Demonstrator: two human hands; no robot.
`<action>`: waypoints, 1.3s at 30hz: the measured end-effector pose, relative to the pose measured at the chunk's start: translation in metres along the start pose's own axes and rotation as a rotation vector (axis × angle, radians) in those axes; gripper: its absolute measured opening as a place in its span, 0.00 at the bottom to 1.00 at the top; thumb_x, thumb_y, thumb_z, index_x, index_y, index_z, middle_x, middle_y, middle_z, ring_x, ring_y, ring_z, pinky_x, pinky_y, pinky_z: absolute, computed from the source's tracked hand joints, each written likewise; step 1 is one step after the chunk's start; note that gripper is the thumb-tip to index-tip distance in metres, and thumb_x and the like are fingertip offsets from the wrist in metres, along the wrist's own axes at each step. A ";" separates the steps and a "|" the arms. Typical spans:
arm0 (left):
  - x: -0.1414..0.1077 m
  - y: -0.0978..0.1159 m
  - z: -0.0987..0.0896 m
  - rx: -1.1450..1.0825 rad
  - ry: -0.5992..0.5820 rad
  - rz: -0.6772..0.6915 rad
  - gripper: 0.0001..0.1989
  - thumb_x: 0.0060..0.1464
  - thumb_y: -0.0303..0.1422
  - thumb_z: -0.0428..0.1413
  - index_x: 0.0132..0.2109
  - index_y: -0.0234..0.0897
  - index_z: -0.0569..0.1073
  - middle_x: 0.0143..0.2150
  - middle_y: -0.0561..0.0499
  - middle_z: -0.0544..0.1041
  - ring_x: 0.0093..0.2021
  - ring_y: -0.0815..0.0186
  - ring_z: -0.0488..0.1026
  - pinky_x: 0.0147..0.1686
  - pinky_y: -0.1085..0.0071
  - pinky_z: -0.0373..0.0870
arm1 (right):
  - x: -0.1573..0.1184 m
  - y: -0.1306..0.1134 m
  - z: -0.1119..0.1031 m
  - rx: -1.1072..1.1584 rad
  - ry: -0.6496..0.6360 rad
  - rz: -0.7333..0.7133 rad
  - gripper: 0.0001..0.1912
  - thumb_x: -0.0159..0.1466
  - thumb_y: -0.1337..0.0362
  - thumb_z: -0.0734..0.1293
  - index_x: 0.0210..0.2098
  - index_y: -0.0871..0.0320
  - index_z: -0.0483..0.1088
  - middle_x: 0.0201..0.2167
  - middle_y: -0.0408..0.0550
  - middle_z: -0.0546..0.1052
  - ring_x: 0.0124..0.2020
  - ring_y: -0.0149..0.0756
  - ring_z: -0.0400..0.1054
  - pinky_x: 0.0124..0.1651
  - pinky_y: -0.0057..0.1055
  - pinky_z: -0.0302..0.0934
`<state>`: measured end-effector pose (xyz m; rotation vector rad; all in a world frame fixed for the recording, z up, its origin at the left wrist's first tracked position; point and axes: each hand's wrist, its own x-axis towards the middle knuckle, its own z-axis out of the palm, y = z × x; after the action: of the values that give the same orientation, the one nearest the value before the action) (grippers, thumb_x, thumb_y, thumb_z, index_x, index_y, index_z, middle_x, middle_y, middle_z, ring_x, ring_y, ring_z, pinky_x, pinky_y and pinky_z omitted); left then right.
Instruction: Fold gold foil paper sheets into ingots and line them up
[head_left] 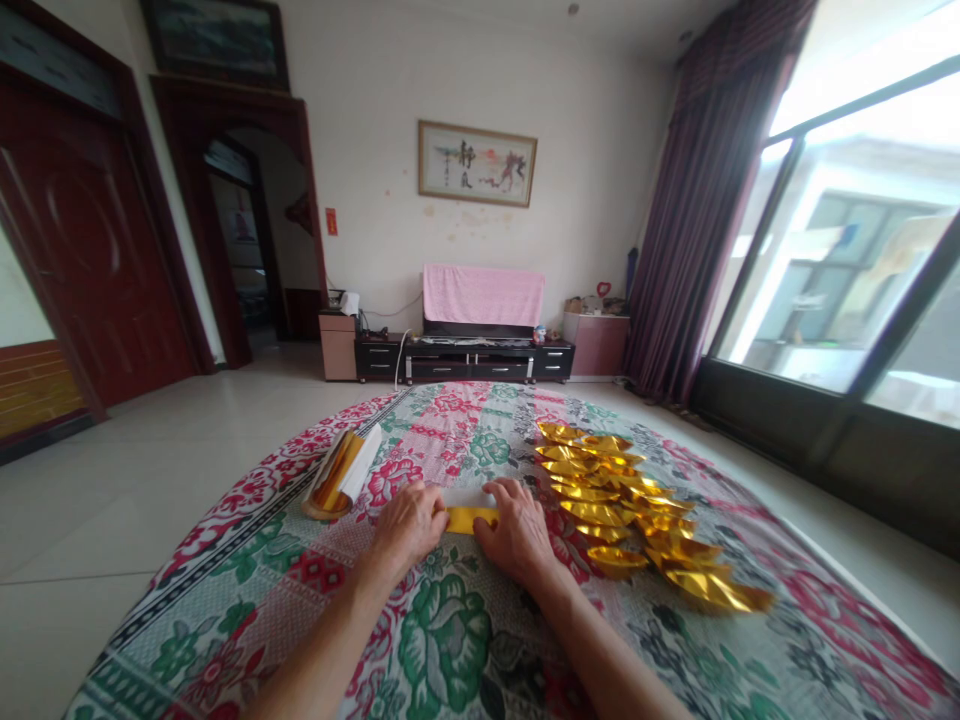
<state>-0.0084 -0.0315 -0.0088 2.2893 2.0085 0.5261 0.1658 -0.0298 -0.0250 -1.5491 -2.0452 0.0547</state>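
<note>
A small sheet of paper (471, 519), gold along its near part and white along its far part, lies on the patterned tablecloth between my hands. My left hand (412, 518) pinches its left end, the fingers curled together. At the right end, my right hand (516, 525) grips the sheet with bent fingers and thumb. To the right stand several shiny gold folded paper boats (602, 513) in rows. A stack of gold and white sheets (339, 476) rests in a shallow holder on the left.
The round table (450, 610) wears a red, green and white floral cloth. Beyond it, a low black cabinet (469, 362) carries a screen under a pink towel (484, 294). A purple curtain (694, 200) and a large window are on the right, dark red doors on the left.
</note>
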 end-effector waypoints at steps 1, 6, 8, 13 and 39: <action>0.000 0.001 0.000 0.002 0.008 0.011 0.07 0.51 0.35 0.52 0.35 0.39 0.72 0.36 0.48 0.72 0.42 0.63 0.69 0.40 0.71 0.62 | 0.000 0.001 0.000 0.002 -0.006 -0.002 0.21 0.54 0.61 0.64 0.48 0.55 0.65 0.50 0.52 0.67 0.49 0.44 0.60 0.49 0.38 0.51; 0.000 0.002 0.003 -0.002 0.026 0.019 0.07 0.52 0.34 0.51 0.35 0.39 0.72 0.36 0.49 0.71 0.41 0.63 0.68 0.41 0.71 0.62 | 0.001 0.006 0.002 0.036 -0.025 -0.009 0.24 0.54 0.60 0.63 0.51 0.56 0.62 0.51 0.53 0.67 0.52 0.45 0.58 0.53 0.41 0.47; 0.000 0.002 0.004 -0.018 0.023 0.013 0.06 0.52 0.33 0.52 0.35 0.39 0.73 0.37 0.49 0.71 0.41 0.64 0.68 0.40 0.71 0.62 | 0.002 0.007 0.002 0.045 -0.024 0.002 0.25 0.53 0.60 0.64 0.51 0.56 0.63 0.48 0.53 0.69 0.50 0.45 0.59 0.52 0.40 0.48; 0.001 0.000 0.004 -0.066 0.019 0.029 0.06 0.51 0.32 0.52 0.35 0.39 0.73 0.36 0.49 0.71 0.41 0.64 0.68 0.40 0.72 0.61 | 0.005 0.008 0.005 0.107 0.021 0.009 0.24 0.50 0.63 0.65 0.48 0.57 0.65 0.40 0.51 0.70 0.42 0.41 0.64 0.47 0.36 0.54; 0.003 -0.001 0.003 -0.068 0.045 0.116 0.09 0.54 0.30 0.49 0.33 0.39 0.75 0.36 0.48 0.71 0.42 0.64 0.67 0.42 0.72 0.61 | 0.008 0.008 0.005 0.206 0.015 -0.048 0.26 0.48 0.72 0.61 0.48 0.61 0.65 0.40 0.52 0.69 0.37 0.35 0.65 0.40 0.28 0.60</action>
<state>-0.0077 -0.0284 -0.0112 2.3843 1.8541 0.6490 0.1688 -0.0185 -0.0285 -1.3697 -1.9956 0.2278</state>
